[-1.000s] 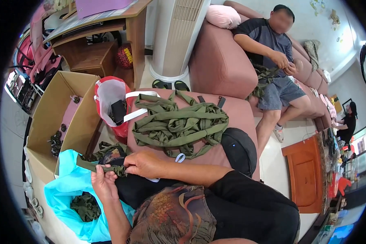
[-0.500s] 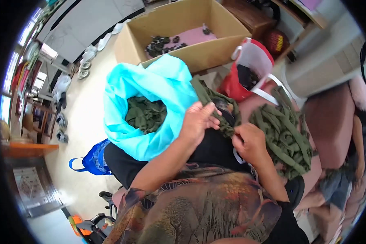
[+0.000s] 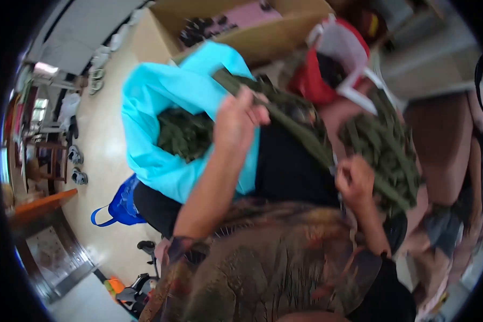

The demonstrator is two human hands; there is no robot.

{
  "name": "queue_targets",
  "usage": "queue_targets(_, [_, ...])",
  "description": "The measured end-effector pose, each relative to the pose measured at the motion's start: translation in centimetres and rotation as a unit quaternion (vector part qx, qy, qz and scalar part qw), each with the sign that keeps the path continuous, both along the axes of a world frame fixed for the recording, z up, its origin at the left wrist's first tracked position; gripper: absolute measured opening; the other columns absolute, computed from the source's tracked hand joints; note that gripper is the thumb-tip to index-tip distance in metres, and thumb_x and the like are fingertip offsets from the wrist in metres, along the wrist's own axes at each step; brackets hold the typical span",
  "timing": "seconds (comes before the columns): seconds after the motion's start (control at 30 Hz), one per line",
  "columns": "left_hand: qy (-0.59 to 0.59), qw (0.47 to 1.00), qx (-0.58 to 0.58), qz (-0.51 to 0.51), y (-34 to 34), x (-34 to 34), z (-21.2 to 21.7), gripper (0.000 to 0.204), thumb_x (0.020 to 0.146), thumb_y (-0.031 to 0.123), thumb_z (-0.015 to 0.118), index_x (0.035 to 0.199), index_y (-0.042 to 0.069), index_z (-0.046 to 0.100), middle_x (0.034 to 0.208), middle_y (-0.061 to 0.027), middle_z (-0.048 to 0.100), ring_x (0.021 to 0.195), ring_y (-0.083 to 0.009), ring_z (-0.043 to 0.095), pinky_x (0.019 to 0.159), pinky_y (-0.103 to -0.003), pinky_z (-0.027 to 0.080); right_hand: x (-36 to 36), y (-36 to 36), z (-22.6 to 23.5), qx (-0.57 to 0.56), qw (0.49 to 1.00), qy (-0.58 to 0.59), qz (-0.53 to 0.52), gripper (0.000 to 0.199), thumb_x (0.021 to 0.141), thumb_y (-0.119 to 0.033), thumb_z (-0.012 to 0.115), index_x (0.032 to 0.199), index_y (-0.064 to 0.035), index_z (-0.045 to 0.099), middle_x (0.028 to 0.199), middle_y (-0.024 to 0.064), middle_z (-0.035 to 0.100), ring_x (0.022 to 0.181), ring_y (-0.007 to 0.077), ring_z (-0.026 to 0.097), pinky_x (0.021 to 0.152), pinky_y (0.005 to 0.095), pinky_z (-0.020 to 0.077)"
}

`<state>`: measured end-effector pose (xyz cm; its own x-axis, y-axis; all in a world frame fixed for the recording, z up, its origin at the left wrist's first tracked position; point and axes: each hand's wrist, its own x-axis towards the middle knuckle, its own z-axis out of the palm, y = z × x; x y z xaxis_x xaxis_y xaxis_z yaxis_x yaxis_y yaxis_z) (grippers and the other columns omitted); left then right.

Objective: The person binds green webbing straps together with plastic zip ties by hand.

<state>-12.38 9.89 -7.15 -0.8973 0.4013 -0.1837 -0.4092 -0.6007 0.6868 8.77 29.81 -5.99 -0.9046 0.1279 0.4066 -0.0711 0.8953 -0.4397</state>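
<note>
My left hand grips one end of a long olive-green webbing strap, lifted over the open light-blue plastic bag. My right hand holds the same strap lower down on the right, beside the pile of green straps on the reddish stool. The strap runs taut and slanted between both hands. More dark green straps lie inside the blue bag. The picture is blurred by motion.
A large open cardboard box stands behind the blue bag. A red and white bag sits to its right. A dark blue bag lies on the pale floor at left, near shoes and wooden furniture.
My view has swung left and down from the sofa side toward the bag. My hands have spread apart, the left one rising over the blue bag and stretching the strap out between them.
</note>
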Motion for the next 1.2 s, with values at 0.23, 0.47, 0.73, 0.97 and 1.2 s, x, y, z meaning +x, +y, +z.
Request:
queue_targets(0.23, [-0.009, 0.999, -0.039, -0.015, 1.0, 4.5, 2.3, 0.018, 0.098, 0.016, 0.058, 0.100, -0.001, 0.056, 0.085, -0.0150, 0.066, 0.057, -0.0166, 0.060, 0.052, -0.026, 0.052, 3.3, -0.3, 3.1, -0.228, 0.969, -0.040, -0.086, 0.027, 0.083, -0.004, 0.056, 0.109, -0.0031, 0.061, 0.094, 0.0065, 0.060, 0.081, 0.0168, 0.054, 0.077, 0.0261, 0.0430])
queue_targets(0.47, [-0.036, 0.989, -0.095, -0.104, 1.8, 10.5, 2.3, 0.020, 0.096, 0.019, 0.063, 0.095, 0.000, 0.058, 0.085, -0.0147, 0.067, 0.055, -0.0148, 0.061, 0.047, -0.024, 0.050, 4.0, -4.1, 4.1, -0.235, 0.958, -0.165, -0.010, 0.046, 0.087, -0.006, 0.060, 0.132, -0.0071, 0.051, 0.092, 0.0118, 0.064, 0.075, 0.0211, 0.060, 0.070, 0.0306, 0.0469])
queue_targets(0.73, [-0.025, 0.920, -0.213, -0.328, 2.4, 16.0, 2.0, 0.030, 0.095, 0.029, 0.063, 0.095, -0.001, 0.059, 0.085, -0.0142, 0.067, 0.052, -0.0131, 0.058, 0.043, -0.021, 0.046, 6.2, -4.0, 3.5, -0.311, 0.933, -0.175, -0.045, 0.043, 0.089, 0.002, 0.055, 0.131, -0.0038, 0.053, 0.080, -0.0003, 0.060, 0.064, 0.0084, 0.044, 0.061, 0.0211, 0.0362])
queue_targets(0.97, [-0.046, 0.940, -0.229, -0.249, 1.9, 11.6, 1.7, 0.035, 0.094, 0.034, 0.062, 0.092, -0.001, 0.060, 0.086, -0.0152, 0.064, 0.050, -0.0144, 0.055, 0.039, -0.023, 0.040, 9.5, -1.3, 1.7, -0.472, 0.853, -0.223, -0.028, 0.035, 0.089, 0.003, 0.054, 0.124, 0.0009, 0.057, 0.084, -0.0014, 0.060, 0.068, 0.0059, 0.044, 0.062, 0.0185, 0.0349])
queue_targets(1.2, [-0.035, 0.953, -0.187, -0.237, 4.4, 13.7, 0.5, 0.023, 0.092, 0.023, 0.065, 0.079, 0.006, 0.058, 0.069, -0.0074, 0.058, 0.047, -0.0109, 0.050, 0.039, -0.021, 0.038, 10.7, -2.8, 2.9, -0.456, 0.859, -0.231, -0.042, 0.039, 0.089, 0.004, 0.054, 0.128, 0.0017, 0.054, 0.091, 0.0006, 0.062, 0.073, 0.0056, 0.047, 0.067, 0.0161, 0.0356])
